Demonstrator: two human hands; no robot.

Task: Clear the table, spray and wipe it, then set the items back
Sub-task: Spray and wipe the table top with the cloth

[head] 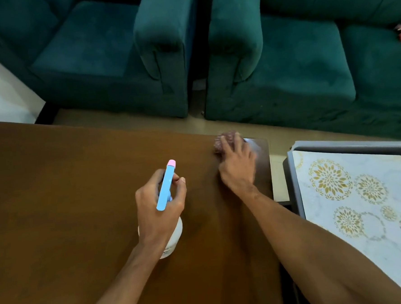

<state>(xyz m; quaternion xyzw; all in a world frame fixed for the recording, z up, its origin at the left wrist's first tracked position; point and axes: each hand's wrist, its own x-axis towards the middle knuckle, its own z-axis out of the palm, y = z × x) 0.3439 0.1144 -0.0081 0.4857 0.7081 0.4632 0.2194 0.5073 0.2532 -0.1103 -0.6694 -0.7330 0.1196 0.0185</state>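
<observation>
Head view, one frame. I note the brown wooden table (67, 183) filling the lower left of the view, its top bare apart from the two hands and what they hold. The left hand (159, 201) is over the middle of the table, fingers curled round the neck of the spray bottle (166, 188). The thumb and forefinger are wrapped forward near the trigger, though I cannot tell whether the trigger is squeezed. The bottle has a light blue head with a pink nozzle tip pointing toward the table's far edge, and its white body shows below the wrist. I cannot tell whether the base touches the top. The right hand (236, 166) lies flat near the far right corner of the table, fingers extended and spread, pressing down on a reddish-brown cloth (224, 137). The cloth is bunched under the fingertips and somewhat blurred. Just beyond the table's right edge, apart from it, sits a grey tray (292, 176) lined with a pale sheet printed with gold flower medallions. Past the far edge stand a dark green armchair (95, 64) and a matching sofa (295, 63), side by side with a narrow gap between them.
</observation>
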